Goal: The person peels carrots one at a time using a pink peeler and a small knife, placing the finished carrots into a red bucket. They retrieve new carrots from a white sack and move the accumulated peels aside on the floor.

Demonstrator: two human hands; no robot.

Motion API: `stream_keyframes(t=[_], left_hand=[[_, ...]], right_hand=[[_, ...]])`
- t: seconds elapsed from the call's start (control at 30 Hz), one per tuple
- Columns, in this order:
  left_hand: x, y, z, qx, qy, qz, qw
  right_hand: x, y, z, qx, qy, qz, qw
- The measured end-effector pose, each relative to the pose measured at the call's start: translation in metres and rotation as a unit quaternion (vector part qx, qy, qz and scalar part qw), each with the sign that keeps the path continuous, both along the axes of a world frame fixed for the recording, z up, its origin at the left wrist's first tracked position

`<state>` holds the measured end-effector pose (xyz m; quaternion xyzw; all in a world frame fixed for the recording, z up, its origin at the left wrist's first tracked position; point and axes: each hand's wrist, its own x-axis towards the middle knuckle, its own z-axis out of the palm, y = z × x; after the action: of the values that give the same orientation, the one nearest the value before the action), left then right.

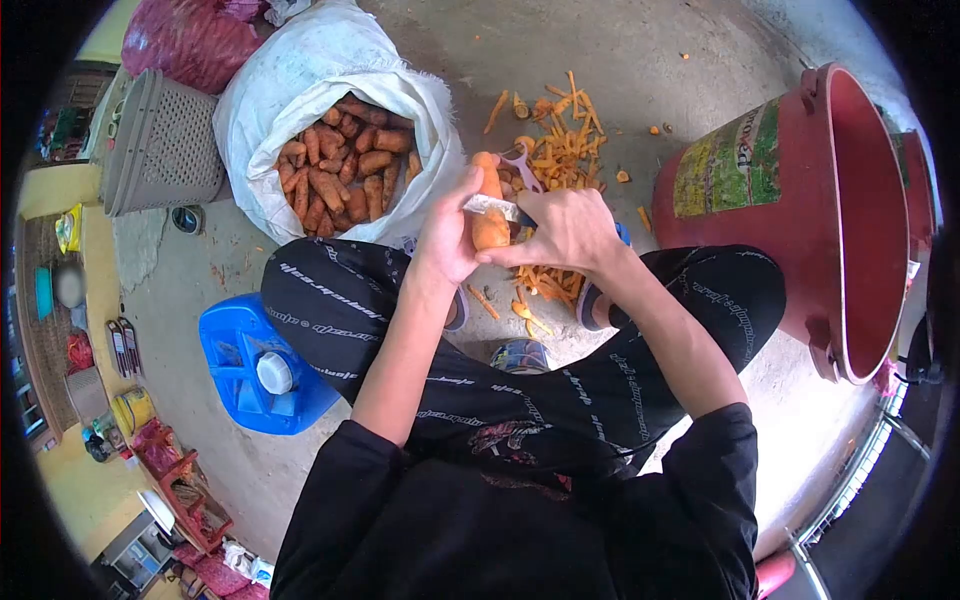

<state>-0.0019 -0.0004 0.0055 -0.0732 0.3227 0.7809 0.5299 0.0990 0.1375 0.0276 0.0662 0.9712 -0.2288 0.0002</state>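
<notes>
My left hand [442,235] is wrapped round a carrot [491,233], which it holds upright above the gap between my knees. A pale strip [490,206] crosses the carrot's middle. My right hand [575,232] is closed at the carrot's right side, its thumb against the lower end. From its fingers juts a pink forked peeler [524,166]. Orange peelings [555,150] lie heaped on the floor beyond and below both hands. An open white sack [320,60] full of unpeeled carrots [345,165] stands to the left of my left hand.
A large red bucket [860,220] with a label lies tilted at the right. By my left knee is a blue jerrycan [245,370] with a white cap. Grey perforated baskets [170,145] and a red mesh sack [185,45] are at the far left. A printed can [520,355] sits between my legs.
</notes>
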Motion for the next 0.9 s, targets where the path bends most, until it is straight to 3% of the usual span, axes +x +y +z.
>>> stream_keyframes(t=[0.17, 0.37, 0.47, 0.5, 0.6, 0.73, 0.77, 0.9], left_hand=[[-0.002, -0.004, -0.017, -0.035, 0.008, 0.014, 0.999], [-0.003, -0.006, -0.019, -0.040, 0.011, 0.017, 0.999], [-0.012, -0.007, -0.025, 0.072, -0.047, 0.035, 0.996], [-0.015, -0.007, -0.018, 0.063, -0.020, 0.050, 0.997], [-0.012, -0.010, -0.001, 0.072, -0.018, 0.079, 0.994], [-0.018, -0.011, -0.014, 0.056, -0.001, 0.118, 0.991], [-0.020, -0.012, -0.018, 0.038, 0.007, 0.135, 0.990], [-0.023, -0.010, -0.026, -0.009, -0.024, 0.144, 0.989]], right_hand=[[0.002, -0.004, -0.007, 0.005, -0.032, 0.024, 0.999], [0.007, -0.012, -0.017, -0.019, 0.019, 0.054, 0.998], [0.014, -0.022, -0.004, 0.000, -0.038, 0.102, 0.994], [0.019, -0.021, -0.005, -0.023, 0.026, 0.094, 0.995], [0.021, -0.004, -0.001, -0.030, 0.055, 0.067, 0.996], [0.018, 0.023, 0.007, -0.073, -0.179, 0.047, 0.980], [0.012, 0.025, 0.011, -0.070, -0.297, 0.057, 0.951], [0.020, 0.018, -0.020, -0.023, -0.361, 0.065, 0.930]])
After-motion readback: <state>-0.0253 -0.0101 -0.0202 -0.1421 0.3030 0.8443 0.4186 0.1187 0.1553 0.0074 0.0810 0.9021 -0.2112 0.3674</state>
